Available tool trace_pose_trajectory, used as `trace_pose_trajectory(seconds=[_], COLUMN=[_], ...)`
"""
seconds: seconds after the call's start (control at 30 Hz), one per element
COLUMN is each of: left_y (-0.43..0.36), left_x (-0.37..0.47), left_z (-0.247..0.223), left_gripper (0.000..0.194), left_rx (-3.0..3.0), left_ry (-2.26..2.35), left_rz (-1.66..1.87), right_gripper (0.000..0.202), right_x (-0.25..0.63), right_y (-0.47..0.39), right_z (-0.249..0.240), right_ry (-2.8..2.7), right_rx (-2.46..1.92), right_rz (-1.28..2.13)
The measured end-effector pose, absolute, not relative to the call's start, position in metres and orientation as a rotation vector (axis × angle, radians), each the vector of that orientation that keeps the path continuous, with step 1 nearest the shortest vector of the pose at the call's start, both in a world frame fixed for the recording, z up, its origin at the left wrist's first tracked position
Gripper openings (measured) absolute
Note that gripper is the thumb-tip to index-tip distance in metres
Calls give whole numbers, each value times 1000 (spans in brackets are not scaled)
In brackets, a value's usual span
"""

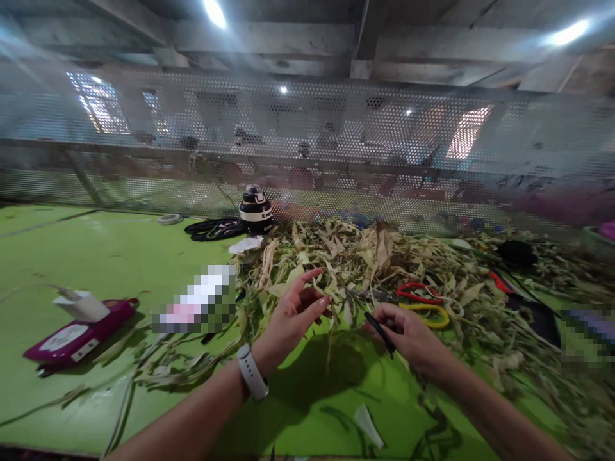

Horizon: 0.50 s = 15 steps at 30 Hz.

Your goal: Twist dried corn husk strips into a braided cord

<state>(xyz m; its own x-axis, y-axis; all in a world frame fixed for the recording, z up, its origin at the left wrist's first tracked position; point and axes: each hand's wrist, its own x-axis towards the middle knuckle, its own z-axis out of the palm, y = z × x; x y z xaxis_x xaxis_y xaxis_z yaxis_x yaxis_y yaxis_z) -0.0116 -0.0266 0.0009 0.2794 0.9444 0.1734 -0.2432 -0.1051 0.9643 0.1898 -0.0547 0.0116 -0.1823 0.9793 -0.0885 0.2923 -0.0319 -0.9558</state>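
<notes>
Head view, clock centre: the gap between the two hands, 12 pointing away from the person.
Left hand (294, 314): just off centre at 9, wearing a white strap watch (252, 372); fingers half curled, thumb and forefinger parted; whether it grips the plant is unclear.
Right hand (403, 330): just off centre at 3, closed around a slim black tool (382, 333).
Plant piece: a pale, withered, leafy stem (335, 293) at 11, right by the left fingertips, thin strands hanging below.
Plant heap: dry, tan-green leaves and stems (312, 250), spread from 11 round to 4, crowding the far side.
Scissors: red-and-yellow-handled (401, 293), at the heap's edge between 2 and 3, near the right hand.
Bottle: squat, black-and-white (256, 214), upright at 11, before the grey perforated panel (298, 115) bounding the far edge.
Power strip: purple, rectangular (81, 336), out at 9, with a white adapter on top.
Moving room: smooth lime-green tabletop (144, 250) widest toward 10; a smaller patch lies at 6, reaching the near edge.
</notes>
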Motion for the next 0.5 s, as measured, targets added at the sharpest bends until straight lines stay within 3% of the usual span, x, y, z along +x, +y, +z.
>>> trace_pose_trajectory(seconds=[0.1,0.27,0.5], left_y=[-26,-27,-21], left_x=[-11,-10,-10], left_z=[-2,-8,-6], left_gripper=[57,30,34], left_rx=[1165,956,852], left_ry=[739,737,807], left_rz=[1212,1096,1333], right_gripper=[39,46,38], right_x=[191,190,195], right_y=[-52,-51,-63], right_z=[11,9,10], right_ry=[-1394,-1243,-1309], right_rx=[-1343,-1279,-1166], right_rz=[1241,1219,1323])
